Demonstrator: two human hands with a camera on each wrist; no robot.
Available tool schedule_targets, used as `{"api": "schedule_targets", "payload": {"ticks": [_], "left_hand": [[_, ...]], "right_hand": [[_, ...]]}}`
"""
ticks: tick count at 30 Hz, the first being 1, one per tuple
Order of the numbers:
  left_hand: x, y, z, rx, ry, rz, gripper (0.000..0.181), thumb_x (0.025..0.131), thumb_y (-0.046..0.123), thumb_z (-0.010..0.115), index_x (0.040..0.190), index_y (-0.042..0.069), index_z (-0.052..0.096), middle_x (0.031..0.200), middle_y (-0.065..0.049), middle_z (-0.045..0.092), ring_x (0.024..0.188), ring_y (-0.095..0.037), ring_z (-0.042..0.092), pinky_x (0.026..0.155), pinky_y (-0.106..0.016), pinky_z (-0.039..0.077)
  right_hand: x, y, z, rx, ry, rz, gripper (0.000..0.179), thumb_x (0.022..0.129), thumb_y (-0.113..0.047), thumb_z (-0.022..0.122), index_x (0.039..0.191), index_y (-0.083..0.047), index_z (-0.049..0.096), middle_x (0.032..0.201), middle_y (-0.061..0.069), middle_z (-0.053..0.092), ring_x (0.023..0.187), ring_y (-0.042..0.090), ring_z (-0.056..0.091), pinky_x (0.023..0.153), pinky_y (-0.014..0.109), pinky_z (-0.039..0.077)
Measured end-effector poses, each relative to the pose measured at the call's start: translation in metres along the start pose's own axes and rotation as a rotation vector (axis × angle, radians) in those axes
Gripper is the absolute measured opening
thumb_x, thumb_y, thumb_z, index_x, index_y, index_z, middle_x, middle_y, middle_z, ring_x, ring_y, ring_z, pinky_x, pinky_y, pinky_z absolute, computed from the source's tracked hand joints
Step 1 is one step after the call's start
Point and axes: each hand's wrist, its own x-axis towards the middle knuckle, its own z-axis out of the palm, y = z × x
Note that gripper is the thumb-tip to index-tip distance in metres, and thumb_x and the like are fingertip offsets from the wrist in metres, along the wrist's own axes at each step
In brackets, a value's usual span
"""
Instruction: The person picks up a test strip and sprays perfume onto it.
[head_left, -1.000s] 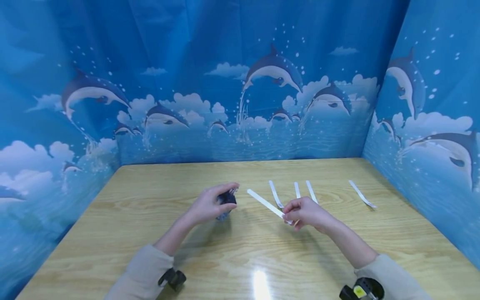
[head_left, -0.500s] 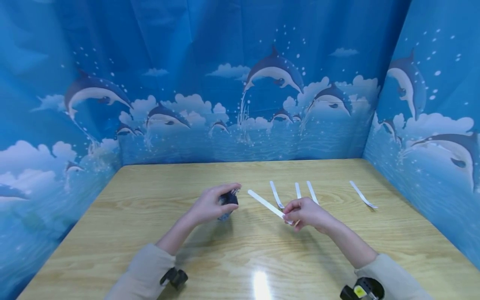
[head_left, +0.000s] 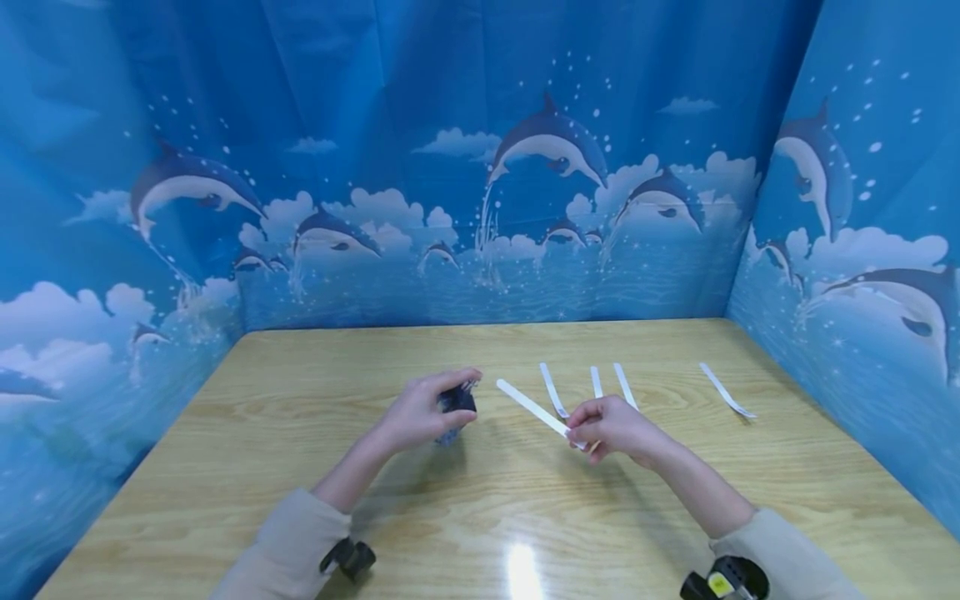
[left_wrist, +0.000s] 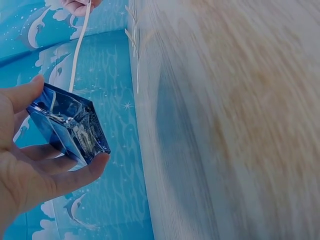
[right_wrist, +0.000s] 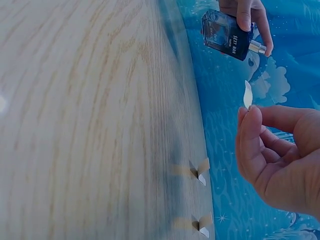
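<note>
Table point(head_left: 322, 375), far edge beyond: your left hand point(head_left: 420, 412) grips blue bottle point(right_wrist: 226, 36), probably slick, breakable, best side-held; right hand point(head_left: 617, 429) pinches white strip point(head_left: 532, 407), likely flimsy, by one end.

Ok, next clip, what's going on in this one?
A person is working with both hands above a wooden table. The left hand holds a blue glass bottle, a fingertip at its silver nozzle. The right hand pinches a white strip, its far end toward the bottle with a gap between them. Four more strips lie on the table.
</note>
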Motion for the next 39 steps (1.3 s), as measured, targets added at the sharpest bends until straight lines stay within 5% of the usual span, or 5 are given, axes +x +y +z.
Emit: {"api": "schedule_targets", "payload": {"ticks": [17, 27, 39], "left_hand": [[0.0, 0.002, 0.002, -0.017, -0.013, -0.019, 0.05, 0.081, 0.02, 0.073, 0.128, 0.016, 0.057, 0.124, -0.007, 0.059, 0.111, -0.028, 0.055, 0.087, -0.044, 0.047], [0.002, -0.001, 0.001, -0.11, 0.002, -0.082, 0.054, 0.084, 0.021, 0.07, 0.135, 0.02, 0.051, 0.133, -0.005, 0.052, 0.115, -0.027, 0.052, 0.092, -0.043, 0.045], [0.002, -0.005, 0.001, -0.126, -0.02, -0.059, 0.054, 0.083, 0.027, 0.071, 0.134, 0.022, 0.051, 0.135, -0.003, 0.05, 0.119, -0.025, 0.049, 0.094, -0.042, 0.044]], "right_hand": [[-0.001, 0.002, -0.002, 0.005, 0.0, 0.007, 0.015, 0.085, -0.003, 0.061, 0.095, 0.008, 0.06, 0.075, 0.006, 0.059, 0.065, 0.013, 0.054, 0.053, 0.025, 0.05], [-0.002, 0.003, -0.004, -0.012, 0.011, 0.008, 0.016, 0.084, -0.005, 0.064, 0.094, 0.007, 0.061, 0.075, 0.006, 0.062, 0.065, 0.015, 0.056, 0.052, 0.025, 0.05], [-0.004, 0.007, -0.011, -0.042, 0.025, 0.012, 0.016, 0.083, -0.006, 0.063, 0.094, 0.006, 0.061, 0.077, 0.007, 0.063, 0.067, 0.015, 0.057, 0.055, 0.027, 0.049]]}}
